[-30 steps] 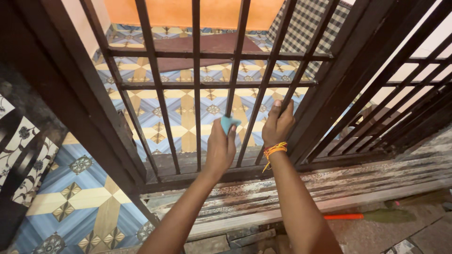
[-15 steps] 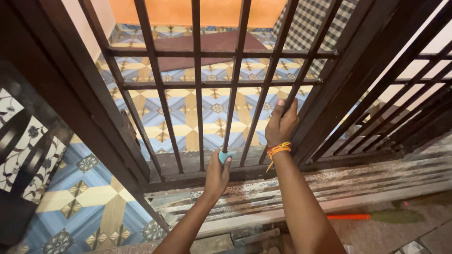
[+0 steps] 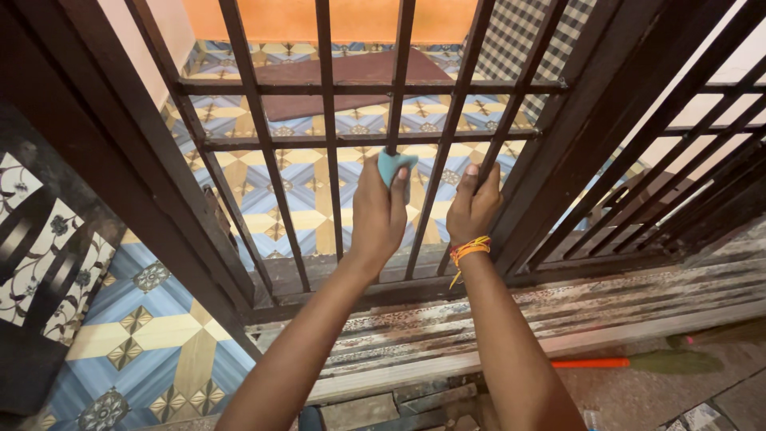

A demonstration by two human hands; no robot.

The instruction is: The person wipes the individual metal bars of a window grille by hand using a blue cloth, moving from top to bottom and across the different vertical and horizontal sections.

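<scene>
Left hand (image 3: 378,215) closed around teal sponge (image 3: 392,166), sponge at fingertips, pressed on dark gate bar (image 3: 396,96). Right hand (image 3: 472,209) just beside, gripping neighbouring bar (image 3: 511,112).

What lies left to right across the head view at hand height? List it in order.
Floral patterned panel → dark gate frame post → left hand pressing a teal sponge on a bar → right hand gripping the next bar → thick dark post → second grille.
</scene>
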